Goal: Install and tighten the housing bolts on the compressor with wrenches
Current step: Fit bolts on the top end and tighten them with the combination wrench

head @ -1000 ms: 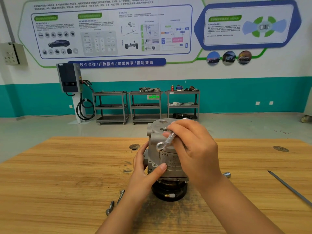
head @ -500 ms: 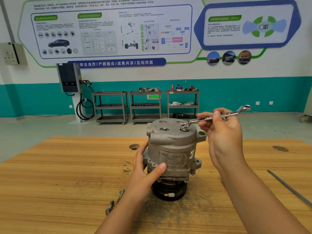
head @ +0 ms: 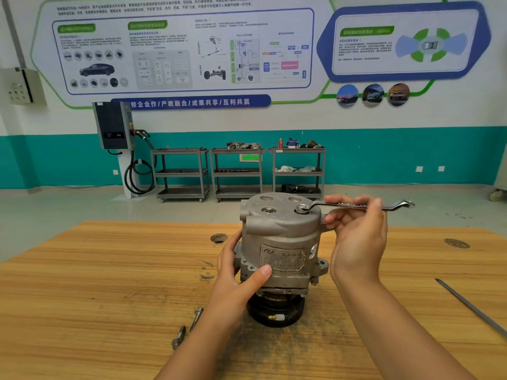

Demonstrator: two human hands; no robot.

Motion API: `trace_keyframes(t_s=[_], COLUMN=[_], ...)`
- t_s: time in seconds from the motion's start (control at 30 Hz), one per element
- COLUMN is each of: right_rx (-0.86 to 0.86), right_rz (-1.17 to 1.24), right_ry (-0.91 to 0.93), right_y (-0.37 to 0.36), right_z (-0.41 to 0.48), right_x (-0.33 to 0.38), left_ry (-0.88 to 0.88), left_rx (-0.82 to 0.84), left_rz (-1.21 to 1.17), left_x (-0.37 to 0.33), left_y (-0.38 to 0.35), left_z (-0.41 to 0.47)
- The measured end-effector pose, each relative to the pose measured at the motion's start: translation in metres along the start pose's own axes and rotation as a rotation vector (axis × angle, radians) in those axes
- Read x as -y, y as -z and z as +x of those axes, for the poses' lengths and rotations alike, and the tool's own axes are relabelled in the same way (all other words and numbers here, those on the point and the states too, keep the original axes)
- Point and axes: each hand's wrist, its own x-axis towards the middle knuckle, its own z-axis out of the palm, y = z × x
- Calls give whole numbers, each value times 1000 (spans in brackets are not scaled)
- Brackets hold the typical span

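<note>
1. Two loose bolts [head: 196,318] [head: 178,337] lie close together on the table [head: 96,283], low and left of centre, apart from the compressor. Judging by them, at least two fasteners are left to install.
2. The left hand [head: 236,278] grasps the compressor [head: 279,242] low on its left side, with the thumb across the front to steady it. The single compressor stands upright on its black pulley [head: 274,311] in the middle of the frame.
3. On its top face, one bolt head [head: 269,210] is seated with no tool on it. Whether it is fully tight cannot be told.
4. Just to the right, the ring end of the only wrench [head: 395,207] in view sits over a second bolt [head: 301,207]. Tightening this one appears to be the current step.
5. The right hand [head: 356,237] curls its fingers round the wrench shank, right of the compressor's top.
6. One thin metal rod [head: 472,308] lies on the table at the right edge.
</note>
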Motion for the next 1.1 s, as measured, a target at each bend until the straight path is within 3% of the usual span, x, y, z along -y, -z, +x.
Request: trace_keyframes(t_s=[0.23, 0.5, 0.73, 1.1], right_rx=[8, 270, 477, 490], right_rz=[-193, -391, -716, -830], right_ry=[364, 661, 913, 909], right_y=[-8, -4, -3, -13], right_z=[-17, -25, -20, -27], right_x=[-7, -13, 1, 7], left_ry=[-8, -22, -30, -22], left_rx=[-1, -8, 1, 3], left_rz=[10, 18, 23, 45], left_x=[2, 1, 2, 0], left_y=[0, -1, -1, -1], left_z=[1, 0, 1, 0])
